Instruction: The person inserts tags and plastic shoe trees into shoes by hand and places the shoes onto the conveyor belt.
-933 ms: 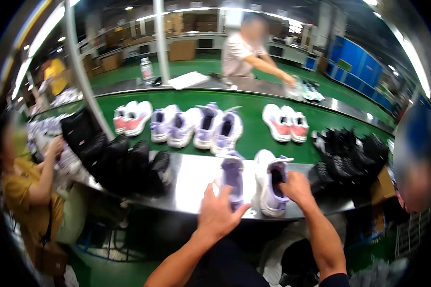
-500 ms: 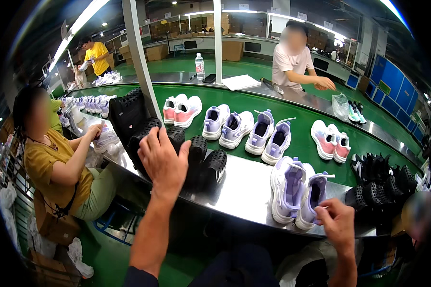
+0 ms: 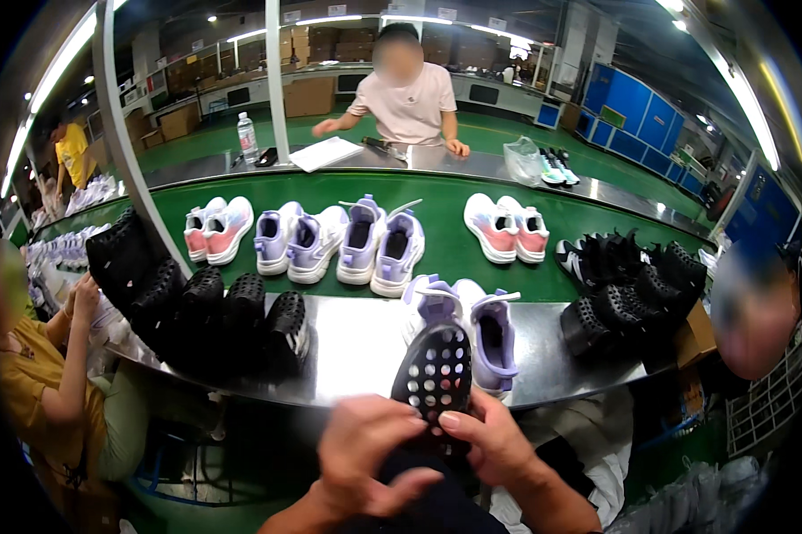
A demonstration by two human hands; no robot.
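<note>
Black perforated clog [image 3: 434, 378] is being pinched by both hands' fingers [image 3: 459, 420] just before the lilac sneakers [image 3: 472, 325] on the bench [image 3: 356, 347], black clogs [image 3: 214, 311] lying unhandled beyond.

Just beyond your hands runs a steel bench [image 3: 356, 356]. Directly ahead of your right hand [image 3: 490, 436] a lilac-and-white sneaker pair [image 3: 472, 320] rests on it. Ahead and to the left of your left hand [image 3: 370, 454] stands a row of black perforated clogs [image 3: 232, 316]; another clog heap [image 3: 632, 285] lies off to your right.
</note>
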